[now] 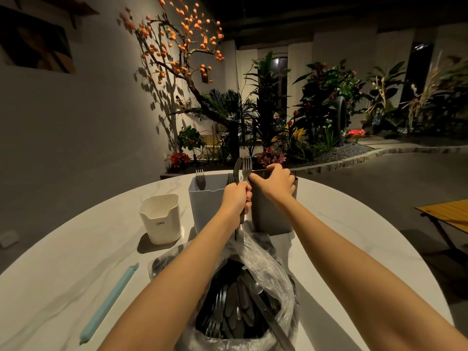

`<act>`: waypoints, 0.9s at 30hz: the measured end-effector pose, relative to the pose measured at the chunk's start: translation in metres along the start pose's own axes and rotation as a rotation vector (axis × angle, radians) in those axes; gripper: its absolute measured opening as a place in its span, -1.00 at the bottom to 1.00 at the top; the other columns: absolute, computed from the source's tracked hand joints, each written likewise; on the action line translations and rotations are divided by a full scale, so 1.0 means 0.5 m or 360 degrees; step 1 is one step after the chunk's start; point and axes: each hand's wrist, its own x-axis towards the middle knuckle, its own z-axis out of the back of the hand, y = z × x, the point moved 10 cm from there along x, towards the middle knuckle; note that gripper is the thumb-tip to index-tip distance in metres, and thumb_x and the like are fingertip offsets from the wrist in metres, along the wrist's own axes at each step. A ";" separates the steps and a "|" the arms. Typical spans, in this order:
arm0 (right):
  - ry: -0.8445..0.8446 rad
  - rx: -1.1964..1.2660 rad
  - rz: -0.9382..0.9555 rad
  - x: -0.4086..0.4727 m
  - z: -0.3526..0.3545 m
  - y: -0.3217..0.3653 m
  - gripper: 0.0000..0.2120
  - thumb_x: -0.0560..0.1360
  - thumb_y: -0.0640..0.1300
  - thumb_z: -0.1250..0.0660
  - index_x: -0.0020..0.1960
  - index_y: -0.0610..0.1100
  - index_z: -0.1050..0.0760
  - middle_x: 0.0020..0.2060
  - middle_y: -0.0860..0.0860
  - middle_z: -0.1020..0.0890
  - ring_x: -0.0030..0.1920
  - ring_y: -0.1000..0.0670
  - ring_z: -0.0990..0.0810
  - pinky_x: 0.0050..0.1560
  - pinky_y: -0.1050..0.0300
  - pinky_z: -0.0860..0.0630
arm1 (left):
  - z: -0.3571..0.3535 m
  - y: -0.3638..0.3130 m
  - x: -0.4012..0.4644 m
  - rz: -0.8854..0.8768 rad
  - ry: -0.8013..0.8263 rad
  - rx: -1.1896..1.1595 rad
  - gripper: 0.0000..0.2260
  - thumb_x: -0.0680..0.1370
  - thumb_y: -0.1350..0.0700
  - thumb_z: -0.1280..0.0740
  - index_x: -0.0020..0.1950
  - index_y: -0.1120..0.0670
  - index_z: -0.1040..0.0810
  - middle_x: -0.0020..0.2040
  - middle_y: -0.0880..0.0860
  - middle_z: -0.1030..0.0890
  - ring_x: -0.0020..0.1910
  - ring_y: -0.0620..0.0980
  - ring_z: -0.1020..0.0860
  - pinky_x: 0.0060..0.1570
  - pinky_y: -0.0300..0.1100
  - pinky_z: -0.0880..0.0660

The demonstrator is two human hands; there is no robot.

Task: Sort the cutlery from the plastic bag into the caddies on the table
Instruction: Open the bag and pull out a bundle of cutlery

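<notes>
My left hand (236,197) grips two forks (243,168) upright by their handles, tines up, between the light grey caddy (207,206) and the dark grey caddy (274,219). My right hand (274,182) hovers over the dark grey caddy's rim, with thumb and fingers pinching a thin piece of cutlery (258,170) seen edge-on. I cannot tell what kind it is. A fork (200,176) stands in the light grey caddy. The clear plastic bag (263,272) lies open under my forearms, full of dark forks, knives and spoons. A white caddy (162,219) stands to the left.
A pale blue bag clip (109,302) lies on the round white table (342,224) at the left. Beyond the table's far edge are a planted bed and a wall. A wooden folding table (448,214) stands to the right.
</notes>
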 end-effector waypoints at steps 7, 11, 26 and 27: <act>-0.0003 0.0837 0.0346 -0.037 0.023 0.072 -0.76 0.60 -0.07 -0.23 0.12 -0.22 -0.53 0.00 -0.11 -0.58 -0.05 0.04 -0.49 -0.03 0.19 -0.37 | -0.026 -0.016 -0.029 -0.0032 0.0299 0.0006 -0.70 0.66 0.07 -0.09 -0.26 0.07 -0.35 -0.46 -0.02 -0.31 -0.57 -0.12 -0.22 -0.55 -0.28 -0.13; 0.0390 0.1274 0.0208 -0.055 -0.012 0.092 -0.78 0.56 -0.02 -0.32 -0.17 -0.14 -0.52 -0.31 0.01 -0.60 -0.29 0.08 -0.55 -0.22 0.22 -0.49 | -0.039 -0.031 -0.050 -0.0107 0.0513 -0.0016 -0.67 0.68 0.07 -0.03 -0.26 0.08 -0.33 -0.48 -0.02 -0.27 -0.58 -0.12 -0.20 -0.51 -0.25 -0.11; 0.0196 0.1683 -0.0069 -0.088 -0.011 0.087 -0.78 0.64 -0.13 -0.18 -0.14 -0.15 -0.49 -0.30 -0.04 -0.64 -0.37 0.13 -0.59 -0.40 0.37 -0.47 | 0.066 -0.048 -0.082 -0.0234 0.0364 0.0523 -0.66 0.67 -0.04 -0.12 -0.09 0.11 -0.57 -0.43 -0.02 -0.43 -0.54 -0.13 -0.32 -0.56 -0.34 -0.23; 0.0118 0.1736 -0.0117 -0.084 -0.008 0.081 -0.78 0.64 -0.14 -0.18 -0.15 -0.14 -0.48 -0.30 -0.05 -0.63 -0.35 0.12 -0.59 -0.36 0.36 -0.48 | 0.071 -0.044 -0.084 -0.0223 0.0383 0.0570 -0.64 0.67 -0.05 -0.12 -0.12 0.12 -0.57 -0.45 -0.03 -0.41 -0.53 -0.13 -0.30 -0.56 -0.33 -0.21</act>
